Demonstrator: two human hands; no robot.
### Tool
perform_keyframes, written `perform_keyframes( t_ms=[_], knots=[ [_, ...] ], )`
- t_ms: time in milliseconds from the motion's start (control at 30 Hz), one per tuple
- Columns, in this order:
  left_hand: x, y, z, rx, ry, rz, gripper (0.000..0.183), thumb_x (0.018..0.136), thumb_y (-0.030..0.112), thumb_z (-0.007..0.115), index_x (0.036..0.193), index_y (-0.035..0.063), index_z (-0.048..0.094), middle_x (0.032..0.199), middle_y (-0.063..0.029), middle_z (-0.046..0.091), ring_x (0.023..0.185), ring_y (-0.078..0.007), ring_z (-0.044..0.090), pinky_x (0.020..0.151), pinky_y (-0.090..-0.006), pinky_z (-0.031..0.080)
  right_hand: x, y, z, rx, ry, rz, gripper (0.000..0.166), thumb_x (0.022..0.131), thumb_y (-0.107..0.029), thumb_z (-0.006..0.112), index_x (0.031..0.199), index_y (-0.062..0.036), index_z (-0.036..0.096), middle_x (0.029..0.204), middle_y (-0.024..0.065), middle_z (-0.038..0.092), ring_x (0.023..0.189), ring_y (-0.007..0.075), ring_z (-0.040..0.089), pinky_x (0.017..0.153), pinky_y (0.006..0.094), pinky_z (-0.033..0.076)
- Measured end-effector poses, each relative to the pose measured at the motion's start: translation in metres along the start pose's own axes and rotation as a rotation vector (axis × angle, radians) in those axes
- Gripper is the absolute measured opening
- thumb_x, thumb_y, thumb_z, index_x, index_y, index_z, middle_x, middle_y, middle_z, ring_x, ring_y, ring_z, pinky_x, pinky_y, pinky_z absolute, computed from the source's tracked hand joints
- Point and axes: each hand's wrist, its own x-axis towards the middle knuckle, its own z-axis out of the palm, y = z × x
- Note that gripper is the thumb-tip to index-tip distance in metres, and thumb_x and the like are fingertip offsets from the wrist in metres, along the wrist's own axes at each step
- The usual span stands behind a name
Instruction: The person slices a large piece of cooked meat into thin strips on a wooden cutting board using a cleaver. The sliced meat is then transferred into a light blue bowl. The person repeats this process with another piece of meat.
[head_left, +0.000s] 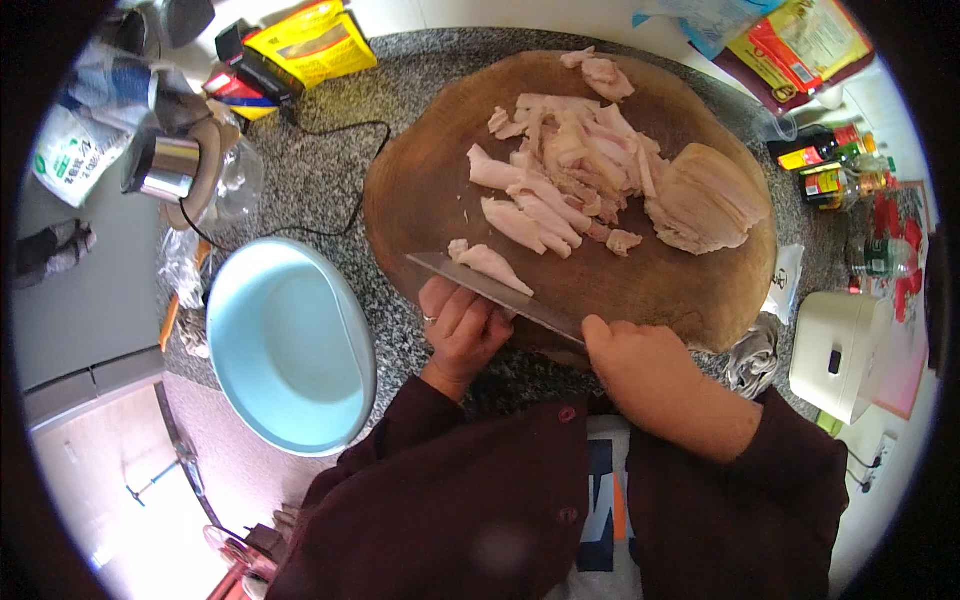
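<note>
A wide-bladed kitchen knife (487, 289) slants over the near left part of a round wooden chopping board (622, 300). My right hand (637, 360) grips its handle. My left hand (465, 322), with a ring on one finger, is curled close against the near side of the blade; whatever its fingers hold is hidden. Just beyond the blade lies a pale slice of meat (491, 266). Farther back, a heap of cut meat strips (570, 165) covers the board's middle. A larger uncut slab of meat (705, 199) rests at the right, and a small piece (606, 79) near the far rim.
A light blue plastic basin (300, 345) stands left of the board on the granite counter (315, 165). A black cord (360, 210) runs behind it. Sauce bottles (825, 184), a cream-coloured box-shaped container (836, 352) and a crumpled cloth (754, 356) line the right side. A yellow packet (311, 45) stands back left.
</note>
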Motion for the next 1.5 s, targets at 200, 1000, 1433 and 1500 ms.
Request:
perform_keyframes(
  t_ms=[200,1000,1433,1500],
  knots=[
    [-0.003,-0.001,0.004,0.031,0.033,0.025,0.021,0.067,0.009,0.072,0.087,0.0039,0.066,0.1,-0.0109,0.063,0.092,-0.0335,0.06,0.082,-0.0451,0.046,0.069,-0.023,0.01,0.1,0.189,-0.09,0.014,0.086,-0.012,0.053,0.092,0.0003,0.053,0.078,0.0205,0.067,0.075,0.0362,0.069,0.065,0.0444,0.055],
    [0.009,0.002,-0.015,-0.019,-0.217,0.022,0.056,0.064,0.013,0.085,0.114,0.0055,0.06,0.12,-0.0112,0.06,0.114,-0.0334,0.055,0.094,-0.0437,0.046,-0.009,0.035,-0.01,0.109,0.284,0.103,0.017,0.092,-0.019,0.054,0.092,-0.0037,0.049,0.071,0.0209,0.062,0.069,0.0426,0.062,0.062,0.0517,0.05],
    [0.016,0.0,-0.007,-0.018,-0.151,0.08,0.031,0.065,0.002,0.076,0.094,0.0043,0.065,0.101,-0.0078,0.063,0.097,-0.0286,0.059,0.085,-0.0423,0.045,-0.046,-0.007,0.006,0.029,0.278,0.038,0.011,0.084,-0.006,0.053,0.091,-0.003,0.045,0.073,0.0167,0.06,0.064,0.0342,0.066,0.053,0.0403,0.054],
    [0.016,0.001,-0.007,-0.01,-0.155,0.092,0.031,0.065,0.003,0.075,0.094,0.0041,0.065,0.102,-0.0081,0.063,0.097,-0.0292,0.059,0.085,-0.0425,0.044,-0.052,-0.013,0.006,0.02,0.287,0.029,0.01,0.084,-0.006,0.053,0.09,-0.0032,0.045,0.072,0.0162,0.059,0.064,0.0332,0.066,0.052,0.0391,0.054]
  ],
)
